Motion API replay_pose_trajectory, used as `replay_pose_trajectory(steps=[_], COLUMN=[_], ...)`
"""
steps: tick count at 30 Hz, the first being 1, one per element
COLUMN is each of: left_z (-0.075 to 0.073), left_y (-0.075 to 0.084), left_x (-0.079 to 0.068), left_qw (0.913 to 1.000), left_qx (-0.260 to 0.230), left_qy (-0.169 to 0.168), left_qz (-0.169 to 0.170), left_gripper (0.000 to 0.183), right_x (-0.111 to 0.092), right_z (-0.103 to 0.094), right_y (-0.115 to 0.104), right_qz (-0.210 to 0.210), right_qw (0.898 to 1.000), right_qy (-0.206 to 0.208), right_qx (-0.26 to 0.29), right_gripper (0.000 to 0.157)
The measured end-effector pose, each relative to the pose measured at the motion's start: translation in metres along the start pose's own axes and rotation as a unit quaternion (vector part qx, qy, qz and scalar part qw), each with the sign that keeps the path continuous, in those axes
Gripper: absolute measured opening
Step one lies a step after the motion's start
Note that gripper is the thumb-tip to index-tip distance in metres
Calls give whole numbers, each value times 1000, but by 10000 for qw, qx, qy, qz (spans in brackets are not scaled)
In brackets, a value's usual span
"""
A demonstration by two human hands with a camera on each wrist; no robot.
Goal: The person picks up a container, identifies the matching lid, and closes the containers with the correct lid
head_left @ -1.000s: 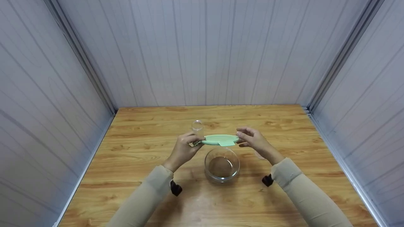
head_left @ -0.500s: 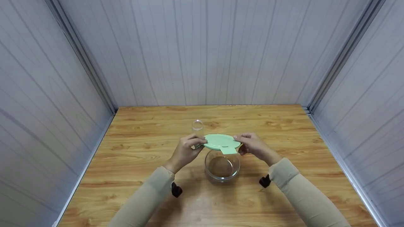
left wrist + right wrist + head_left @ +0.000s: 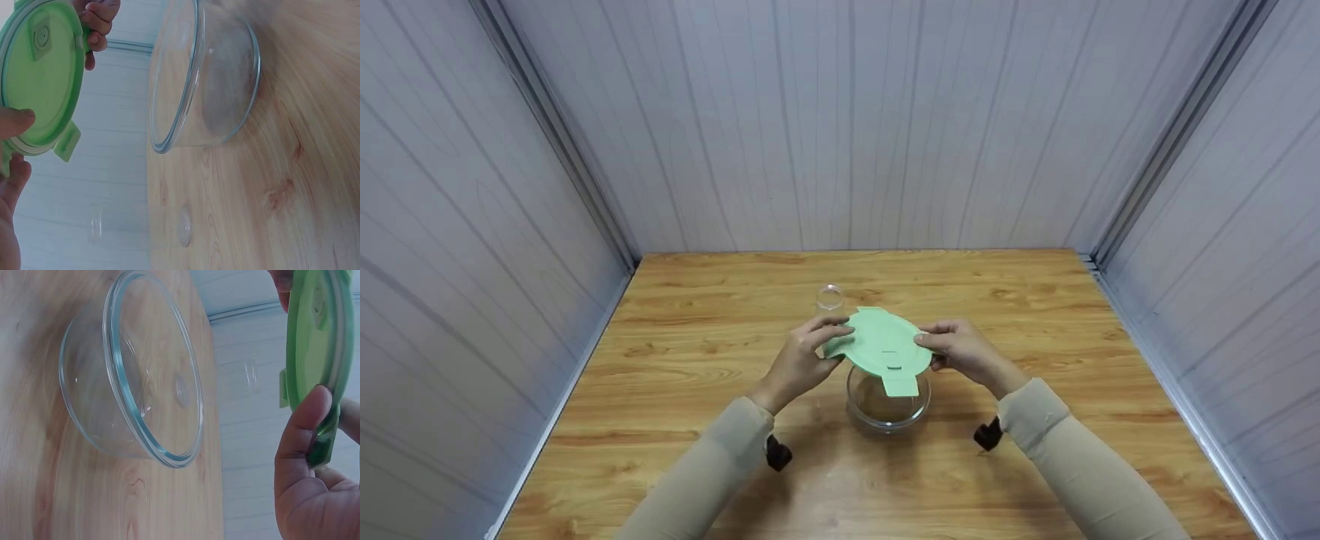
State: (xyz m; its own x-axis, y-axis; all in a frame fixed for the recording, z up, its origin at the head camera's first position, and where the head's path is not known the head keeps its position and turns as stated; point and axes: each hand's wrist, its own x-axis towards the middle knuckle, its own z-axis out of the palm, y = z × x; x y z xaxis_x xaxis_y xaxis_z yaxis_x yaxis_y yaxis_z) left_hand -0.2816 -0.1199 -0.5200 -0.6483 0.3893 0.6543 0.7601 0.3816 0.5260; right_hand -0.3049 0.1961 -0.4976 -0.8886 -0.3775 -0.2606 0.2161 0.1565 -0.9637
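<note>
A light green lid [image 3: 885,339] with side flaps is held up between my two hands, tilted, over the back part of a round clear glass bowl [image 3: 889,426]. My left hand [image 3: 802,361] pinches its left edge, and my right hand [image 3: 966,354] grips the right edge with the thumb on top. From the left wrist view, the underside of the lid [image 3: 42,79] shows a pale sealing ring and a small round valve. The bowl [image 3: 129,377] stands upright on the table below, apart from the lid, with nothing seen inside it.
Behind the lid, slightly left, stands a clear cylindrical glass [image 3: 830,298]. The wooden table [image 3: 697,315] meets a pale back wall [image 3: 840,150], with panels along both sides. Dark wrist mounts [image 3: 778,454] hang beneath the sleeves.
The lid has turned from nearly edge-on to showing its broad top face, its front flap dropping toward me over the bowl. My right hand has closed onto its right edge.
</note>
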Motion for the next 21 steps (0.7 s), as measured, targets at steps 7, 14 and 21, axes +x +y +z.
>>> replay_pose_trajectory(steps=[7,14,21], left_z=[-2,-2,-5], left_y=[1,-2,-5], left_x=[1,2,4], left_qw=[9923,9607,9381], left_qx=[-356,-1154,-1660], left_qy=[-564,-1348,-1662], left_qz=[-1046,-2136,-2546], left_gripper=[58,65,75], right_x=[-1,0,1], right_z=[0,-1,-3], right_y=[0,6,14], right_qz=[69,46,-48], right_qw=[9994,9986,9991], right_qy=[262,446,373], right_qx=[222,272,176], right_gripper=[42,39,43])
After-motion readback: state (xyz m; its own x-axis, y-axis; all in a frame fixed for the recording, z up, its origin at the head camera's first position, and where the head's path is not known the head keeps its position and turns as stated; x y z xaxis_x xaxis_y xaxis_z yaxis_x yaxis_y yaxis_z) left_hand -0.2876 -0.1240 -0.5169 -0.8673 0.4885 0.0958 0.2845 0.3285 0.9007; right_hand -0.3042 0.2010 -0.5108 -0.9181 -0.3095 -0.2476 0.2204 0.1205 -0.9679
